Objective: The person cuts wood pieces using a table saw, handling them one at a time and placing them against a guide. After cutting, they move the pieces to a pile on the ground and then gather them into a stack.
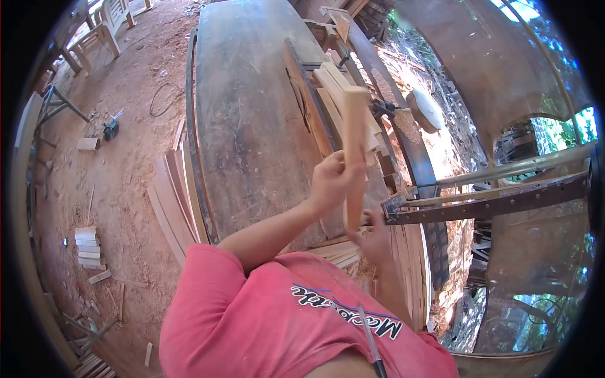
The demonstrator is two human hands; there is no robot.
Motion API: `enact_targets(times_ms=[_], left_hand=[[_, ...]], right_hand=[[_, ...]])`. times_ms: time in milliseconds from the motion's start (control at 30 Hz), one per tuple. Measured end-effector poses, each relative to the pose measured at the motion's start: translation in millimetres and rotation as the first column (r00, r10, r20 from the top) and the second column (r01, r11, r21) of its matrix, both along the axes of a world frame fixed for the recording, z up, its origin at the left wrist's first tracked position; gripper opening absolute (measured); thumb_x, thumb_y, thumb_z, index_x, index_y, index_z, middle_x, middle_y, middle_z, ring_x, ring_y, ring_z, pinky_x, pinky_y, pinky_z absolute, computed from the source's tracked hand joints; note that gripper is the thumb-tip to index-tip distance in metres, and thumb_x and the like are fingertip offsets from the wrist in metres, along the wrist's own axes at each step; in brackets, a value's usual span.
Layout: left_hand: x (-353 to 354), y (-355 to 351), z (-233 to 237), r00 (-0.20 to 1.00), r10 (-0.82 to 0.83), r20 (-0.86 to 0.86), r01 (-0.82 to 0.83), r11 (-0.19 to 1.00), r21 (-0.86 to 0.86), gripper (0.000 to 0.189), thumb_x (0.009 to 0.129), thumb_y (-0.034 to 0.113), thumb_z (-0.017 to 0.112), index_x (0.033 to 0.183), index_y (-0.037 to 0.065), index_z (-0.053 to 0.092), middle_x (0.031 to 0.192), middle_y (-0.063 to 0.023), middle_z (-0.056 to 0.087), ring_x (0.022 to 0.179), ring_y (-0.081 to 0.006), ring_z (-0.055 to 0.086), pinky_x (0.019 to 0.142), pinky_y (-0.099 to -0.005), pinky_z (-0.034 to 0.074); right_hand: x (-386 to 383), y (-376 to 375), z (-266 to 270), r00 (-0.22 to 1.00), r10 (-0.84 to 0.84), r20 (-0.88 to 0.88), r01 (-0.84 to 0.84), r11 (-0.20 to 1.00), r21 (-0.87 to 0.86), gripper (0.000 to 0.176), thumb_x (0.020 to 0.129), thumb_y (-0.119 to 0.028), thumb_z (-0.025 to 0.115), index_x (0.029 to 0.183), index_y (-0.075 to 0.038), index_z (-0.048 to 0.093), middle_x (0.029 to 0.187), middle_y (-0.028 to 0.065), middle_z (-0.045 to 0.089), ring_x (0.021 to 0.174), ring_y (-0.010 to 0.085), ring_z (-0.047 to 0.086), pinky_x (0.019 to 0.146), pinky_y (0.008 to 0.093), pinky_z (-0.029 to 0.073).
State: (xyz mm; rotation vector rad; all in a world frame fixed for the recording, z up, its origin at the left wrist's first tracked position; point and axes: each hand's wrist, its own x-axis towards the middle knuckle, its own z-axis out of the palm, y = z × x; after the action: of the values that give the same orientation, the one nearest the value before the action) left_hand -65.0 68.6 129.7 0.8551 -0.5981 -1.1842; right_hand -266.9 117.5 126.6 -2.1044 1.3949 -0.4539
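A pale wooden piece [355, 132] is held up lengthwise in front of the chest, above the near right part of the wooden table [246, 107]. My left hand [332, 183] is closed around the middle of its left side. Near its lower end is my right hand [373, 239], slightly blurred, and its grip is hard to make out. Behind the held piece, more pale wooden pieces [331, 82] lie stacked beside a dark brown board [305, 94] on the table.
Long planks [173, 201] lean at the table's left side. A metal-edged beam [491, 200] juts in from the right. Small wood blocks [88, 247] lie on the dusty floor at left, and a plastic chair [107, 28] stands at upper left.
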Motion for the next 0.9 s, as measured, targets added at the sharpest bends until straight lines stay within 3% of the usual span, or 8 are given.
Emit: enact_targets(times_ms=[33,100,233,300,400,533,600,900], left_hand=[[4,-1,-5,1.000,0.002,0.003,-0.002,1.000,0.000,0.025,0.091,0.021,0.069,0.094,-0.004,0.070,0.095,-0.0059,0.069,0.089,-0.0063,0.063,0.075,-0.0227,0.052],[18,-4,-29,0.984,-0.096,0.149,0.027,0.912,0.409,0.033,0.091,0.026,0.065,0.088,-0.006,0.070,0.104,-0.0235,0.068,0.085,-0.0274,0.071,0.072,-0.0361,0.055],[10,-6,-125,0.781,-0.260,0.568,-0.012,0.903,0.429,0.038,0.095,0.027,0.060,0.086,-0.008,0.070,0.118,-0.0256,0.063,0.097,-0.0293,0.069,0.091,-0.0371,0.051],[3,-4,-138,0.439,-0.128,0.889,-0.137,0.969,0.207,0.039,0.096,0.026,0.059,0.086,-0.010,0.068,0.144,-0.0347,0.036,0.109,-0.0432,0.061,0.106,-0.0440,0.041],[13,-12,-150,0.573,-0.199,0.795,0.051,0.977,0.208,0.042,0.095,0.032,0.055,0.088,-0.006,0.071,0.157,-0.0317,0.009,0.132,-0.0474,0.040,0.116,-0.0532,0.024],[20,-20,-159,0.519,-0.205,0.830,0.123,0.979,0.165,0.042,0.095,0.029,0.056,0.088,-0.010,0.069,0.156,-0.0323,0.011,0.126,-0.0458,0.047,0.116,-0.0503,0.024],[18,-19,-160,0.573,-0.217,0.790,0.128,0.976,0.175,0.043,0.095,0.030,0.055,0.087,-0.010,0.069,0.156,-0.0322,0.006,0.130,-0.0464,0.043,0.118,-0.0524,0.019],[30,-34,-152,0.542,-0.265,0.797,0.163,0.964,0.210,0.039,0.095,0.029,0.052,0.090,-0.004,0.071,0.155,-0.0354,-0.002,0.140,-0.0475,0.026,0.119,-0.0509,0.016]], right_hand=[[13,4,-7,1.000,0.002,0.003,-0.002,1.000,0.000,0.057,0.085,-0.025,0.071,0.130,0.002,0.047,0.108,0.0188,0.062,0.099,0.0306,0.061,0.085,0.0430,0.049],[29,10,-22,0.992,-0.105,-0.067,0.104,0.994,-0.023,0.050,0.082,-0.022,0.071,0.119,0.004,0.050,0.111,0.0251,0.058,0.099,0.0436,0.058,0.086,0.0473,0.047],[30,8,-64,0.994,-0.111,-0.015,0.111,0.993,0.025,0.041,0.081,-0.022,0.070,0.109,0.003,0.053,0.108,0.0282,0.057,0.098,0.0489,0.055,0.085,0.0493,0.046],[31,5,-78,0.992,-0.114,-0.046,0.108,0.987,-0.118,0.035,0.084,-0.023,0.069,0.102,0.002,0.052,0.099,0.0261,0.057,0.094,0.0468,0.056,0.083,0.0505,0.045],[23,0,-103,0.986,-0.145,-0.088,0.119,0.961,-0.251,0.043,0.087,-0.024,0.067,0.119,0.001,0.052,0.095,0.0259,0.056,0.092,0.0462,0.056,0.082,0.0517,0.045],[20,11,-61,0.979,-0.075,-0.190,0.058,0.994,-0.095,0.059,0.089,-0.025,0.065,0.140,-0.005,0.044,0.093,0.0252,0.055,0.089,0.0458,0.056,0.081,0.0529,0.045],[15,7,-58,0.931,0.135,-0.340,-0.137,0.990,0.020,0.072,0.088,-0.024,0.064,0.151,-0.013,0.032,0.090,0.0245,0.056,0.087,0.0456,0.056,0.079,0.0530,0.046],[28,-14,-64,0.934,0.149,-0.325,-0.168,0.985,-0.031,0.067,0.085,-0.017,0.064,0.147,-0.010,0.040,0.090,0.0242,0.057,0.085,0.0430,0.057,0.078,0.0493,0.047]])
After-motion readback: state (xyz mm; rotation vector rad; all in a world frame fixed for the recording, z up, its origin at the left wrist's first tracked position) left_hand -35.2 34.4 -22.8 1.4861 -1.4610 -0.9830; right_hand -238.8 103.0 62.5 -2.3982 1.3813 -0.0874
